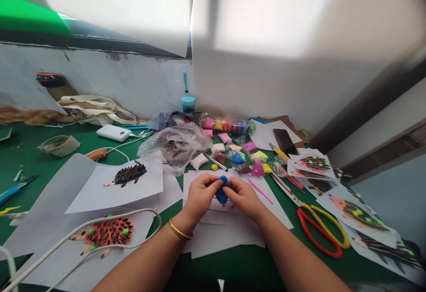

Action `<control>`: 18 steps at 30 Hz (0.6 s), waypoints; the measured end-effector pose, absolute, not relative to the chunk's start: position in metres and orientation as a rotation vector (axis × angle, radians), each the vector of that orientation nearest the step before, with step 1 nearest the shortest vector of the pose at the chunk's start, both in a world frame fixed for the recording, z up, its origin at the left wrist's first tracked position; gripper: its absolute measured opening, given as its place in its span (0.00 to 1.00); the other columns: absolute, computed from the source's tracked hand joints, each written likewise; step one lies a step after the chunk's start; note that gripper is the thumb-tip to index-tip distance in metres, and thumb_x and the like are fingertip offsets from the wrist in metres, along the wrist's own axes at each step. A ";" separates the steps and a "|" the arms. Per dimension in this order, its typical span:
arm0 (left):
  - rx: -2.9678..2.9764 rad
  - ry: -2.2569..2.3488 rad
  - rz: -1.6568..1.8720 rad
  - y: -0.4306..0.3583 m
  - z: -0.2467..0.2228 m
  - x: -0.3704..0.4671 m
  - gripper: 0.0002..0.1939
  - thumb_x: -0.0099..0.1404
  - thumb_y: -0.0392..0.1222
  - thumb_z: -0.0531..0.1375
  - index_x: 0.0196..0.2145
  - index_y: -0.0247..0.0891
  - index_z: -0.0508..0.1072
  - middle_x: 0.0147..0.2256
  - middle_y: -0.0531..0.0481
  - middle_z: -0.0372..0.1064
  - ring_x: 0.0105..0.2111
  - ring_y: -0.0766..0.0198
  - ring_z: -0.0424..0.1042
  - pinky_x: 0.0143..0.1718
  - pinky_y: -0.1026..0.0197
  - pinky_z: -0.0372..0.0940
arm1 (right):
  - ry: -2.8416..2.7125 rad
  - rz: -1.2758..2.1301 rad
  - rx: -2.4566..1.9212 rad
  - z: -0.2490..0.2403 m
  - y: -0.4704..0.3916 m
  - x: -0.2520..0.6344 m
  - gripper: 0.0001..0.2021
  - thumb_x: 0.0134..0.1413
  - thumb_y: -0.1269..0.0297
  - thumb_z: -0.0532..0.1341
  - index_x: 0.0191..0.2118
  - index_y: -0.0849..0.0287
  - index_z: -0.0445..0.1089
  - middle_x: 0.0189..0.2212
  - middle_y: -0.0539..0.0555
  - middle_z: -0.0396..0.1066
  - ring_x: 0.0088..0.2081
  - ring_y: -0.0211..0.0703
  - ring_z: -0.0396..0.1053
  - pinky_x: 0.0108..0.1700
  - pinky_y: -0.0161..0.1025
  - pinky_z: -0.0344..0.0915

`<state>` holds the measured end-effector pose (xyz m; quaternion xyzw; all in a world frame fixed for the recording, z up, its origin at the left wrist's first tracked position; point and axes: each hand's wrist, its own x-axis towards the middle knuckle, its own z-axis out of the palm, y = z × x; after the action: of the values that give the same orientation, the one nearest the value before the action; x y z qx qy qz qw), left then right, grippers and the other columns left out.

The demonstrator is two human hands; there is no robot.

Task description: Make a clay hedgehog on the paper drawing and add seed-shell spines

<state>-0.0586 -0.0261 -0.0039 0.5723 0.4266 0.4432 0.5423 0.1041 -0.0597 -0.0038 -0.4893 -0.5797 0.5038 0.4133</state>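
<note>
A flattened blue lump of what looks like clay (222,190) is held upright between both hands, above white paper sheets (213,234). My left hand (203,193) pinches its left side with thumb and fingers. On its right side, my right hand (240,195) grips the edge the same way. Part of a pink drawing shows on the paper beneath, mostly covered by the hands. A pink stick tool (260,191) lies on the paper to the right. Behind the hands are a small yellow ball (214,167) and a bagged blue lump (238,157).
Red-and-yellow scissors (319,227) lie right of the paper. A white cable (100,221) crosses the hedgehog pictures at left. Behind are a plastic bag of seeds (176,145), clay packets and a power bank (113,132). Hedgehog pictures (357,214) and a phone (284,141) are at right.
</note>
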 end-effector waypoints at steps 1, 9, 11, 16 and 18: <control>1.314 1.010 1.041 -0.026 -0.004 -0.058 0.16 0.57 0.52 0.66 0.34 0.35 0.80 0.32 0.46 0.73 0.29 0.62 0.72 0.25 0.64 0.68 | -1.443 1.277 -1.216 -0.004 -0.060 0.104 0.16 0.57 0.51 0.62 0.42 0.59 0.71 0.33 0.53 0.75 0.28 0.40 0.73 0.27 0.35 0.68; 1.390 0.990 1.084 -0.027 -0.002 -0.059 0.16 0.57 0.50 0.66 0.37 0.37 0.81 0.37 0.45 0.71 0.32 0.61 0.72 0.26 0.64 0.70 | -1.516 1.216 -1.317 -0.007 -0.059 0.105 0.14 0.57 0.53 0.61 0.38 0.59 0.74 0.29 0.52 0.74 0.27 0.40 0.70 0.25 0.34 0.66; 1.329 1.012 1.069 -0.026 -0.003 -0.059 0.13 0.54 0.49 0.68 0.30 0.35 0.80 0.33 0.46 0.71 0.30 0.62 0.72 0.25 0.64 0.69 | -1.507 1.219 -1.311 -0.005 -0.059 0.105 0.14 0.56 0.53 0.62 0.38 0.58 0.74 0.29 0.52 0.74 0.28 0.40 0.71 0.26 0.34 0.66; 1.305 0.933 1.056 -0.025 -0.007 -0.060 0.24 0.61 0.56 0.62 0.48 0.38 0.77 0.37 0.46 0.72 0.31 0.62 0.72 0.26 0.62 0.71 | -1.538 1.200 -1.273 -0.002 -0.059 0.107 0.14 0.57 0.53 0.62 0.40 0.58 0.75 0.33 0.53 0.75 0.30 0.42 0.70 0.28 0.36 0.67; 1.396 0.929 1.047 -0.025 -0.007 -0.060 0.23 0.60 0.54 0.64 0.49 0.40 0.77 0.39 0.46 0.71 0.33 0.61 0.71 0.26 0.62 0.72 | -1.589 1.147 -1.305 -0.002 -0.058 0.107 0.12 0.58 0.55 0.61 0.37 0.58 0.75 0.30 0.52 0.74 0.29 0.41 0.69 0.28 0.35 0.66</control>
<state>-0.0604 -0.0255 -0.0066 0.5897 0.3925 0.4424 0.5500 0.1073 -0.0580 -0.0024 -0.5120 -0.6233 0.4497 0.3835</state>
